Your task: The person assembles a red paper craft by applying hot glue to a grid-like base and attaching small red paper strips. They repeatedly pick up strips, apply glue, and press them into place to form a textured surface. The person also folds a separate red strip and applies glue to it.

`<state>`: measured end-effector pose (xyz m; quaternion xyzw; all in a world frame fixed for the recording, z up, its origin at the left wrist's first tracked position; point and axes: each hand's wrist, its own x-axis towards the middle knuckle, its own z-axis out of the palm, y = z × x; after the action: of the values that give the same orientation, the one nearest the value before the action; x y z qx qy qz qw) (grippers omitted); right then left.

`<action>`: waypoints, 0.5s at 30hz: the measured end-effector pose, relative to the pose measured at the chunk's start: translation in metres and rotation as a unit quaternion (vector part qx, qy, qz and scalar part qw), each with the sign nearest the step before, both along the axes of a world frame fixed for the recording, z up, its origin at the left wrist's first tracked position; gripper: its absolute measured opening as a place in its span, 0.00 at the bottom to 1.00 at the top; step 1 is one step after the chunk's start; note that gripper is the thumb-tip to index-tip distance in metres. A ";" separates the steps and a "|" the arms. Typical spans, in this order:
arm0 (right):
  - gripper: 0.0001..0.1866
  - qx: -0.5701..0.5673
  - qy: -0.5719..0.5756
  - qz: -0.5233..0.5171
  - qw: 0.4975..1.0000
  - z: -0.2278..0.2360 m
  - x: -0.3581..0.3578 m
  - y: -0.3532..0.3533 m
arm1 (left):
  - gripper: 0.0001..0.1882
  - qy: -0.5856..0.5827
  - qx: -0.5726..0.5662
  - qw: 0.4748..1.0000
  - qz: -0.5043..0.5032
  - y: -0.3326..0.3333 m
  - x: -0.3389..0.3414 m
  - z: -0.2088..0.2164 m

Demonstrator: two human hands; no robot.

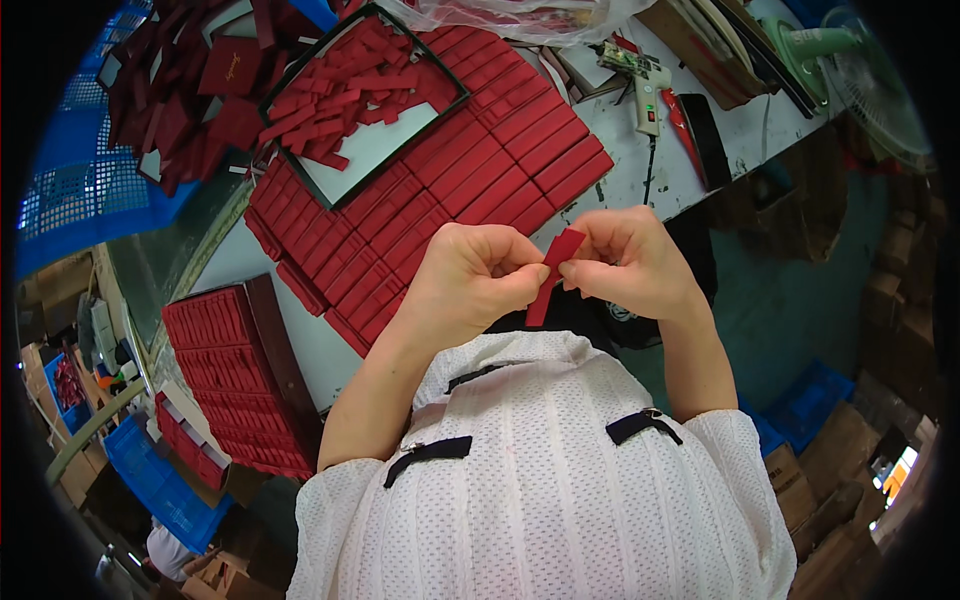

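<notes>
Between my two hands, in front of my chest, is a narrow red strip (540,304) held at a slant, its lower end hanging free. My left hand (472,280) pinches it from the left, thumb against fingers. My right hand (625,262) pinches its upper part from the right. Just beyond my hands, rows of red boxes (470,165) lie packed side by side on the table. A dark-rimmed tray (345,190) rests on top of these boxes, with many loose red strips (350,85) heaped inside it.
A glue gun (648,105) and red-handled pliers (683,130) lie at the back right, near a green fan (815,45). Red boxes are heaped in a blue basket (70,190) at the far left. A filled case (268,340) stands left of my arm.
</notes>
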<state>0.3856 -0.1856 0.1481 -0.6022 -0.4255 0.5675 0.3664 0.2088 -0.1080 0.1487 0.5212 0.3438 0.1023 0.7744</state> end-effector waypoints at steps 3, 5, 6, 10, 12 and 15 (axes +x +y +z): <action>0.05 -0.002 0.020 -0.005 1.000 0.000 0.000 0.001 | 0.04 0.001 0.005 1.000 0.016 -0.001 0.000 -0.003; 0.05 -0.004 0.060 -0.042 0.997 -0.003 -0.004 0.001 | 0.05 0.005 0.000 0.998 0.055 -0.007 0.003 -0.002; 0.05 -0.011 0.066 -0.048 0.997 -0.003 -0.003 0.000 | 0.06 -0.004 -0.022 0.998 0.067 -0.008 0.002 -0.003; 0.07 -0.032 0.085 -0.064 0.994 -0.002 -0.004 0.001 | 0.09 -0.036 -0.044 0.996 0.067 -0.011 -0.002 -0.009; 0.07 -0.034 0.095 -0.066 0.993 -0.002 -0.004 0.001 | 0.09 -0.053 -0.032 0.997 0.049 -0.012 -0.003 -0.010; 0.08 -0.035 0.116 -0.068 0.990 -0.001 -0.003 0.000 | 0.08 -0.071 -0.035 0.996 0.033 -0.010 -0.004 -0.011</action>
<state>0.3822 -0.1860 0.1467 -0.5720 -0.3180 0.6218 0.4302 0.2051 -0.1176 0.1373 0.4738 0.3082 0.1527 0.8107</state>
